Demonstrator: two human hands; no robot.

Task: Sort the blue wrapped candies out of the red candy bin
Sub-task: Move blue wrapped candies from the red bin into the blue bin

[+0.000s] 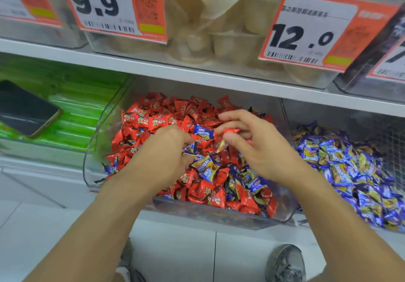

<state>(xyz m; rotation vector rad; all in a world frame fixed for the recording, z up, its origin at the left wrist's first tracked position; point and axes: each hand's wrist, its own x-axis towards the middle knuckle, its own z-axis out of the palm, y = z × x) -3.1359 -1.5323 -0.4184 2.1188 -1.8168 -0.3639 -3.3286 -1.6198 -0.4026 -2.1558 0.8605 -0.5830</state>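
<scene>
The red candy bin [282,214] was far from sorted: blue wrapped candies [252,183] lay mixed through the red candies [153,115], thickest toward five o'clock, with one more [203,130] near centre and a few at the eight o'clock corner. The left hand [162,150] curled round several blue pieces. The right hand [256,145] hovered half-spread, fingers bent over the pile; whether it pinched anything, I could not tell. At three o'clock stood the blue candy bin [350,163].

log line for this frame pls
left hand: grips blue candies | right hand: open over red bin | sort: unfinished
</scene>
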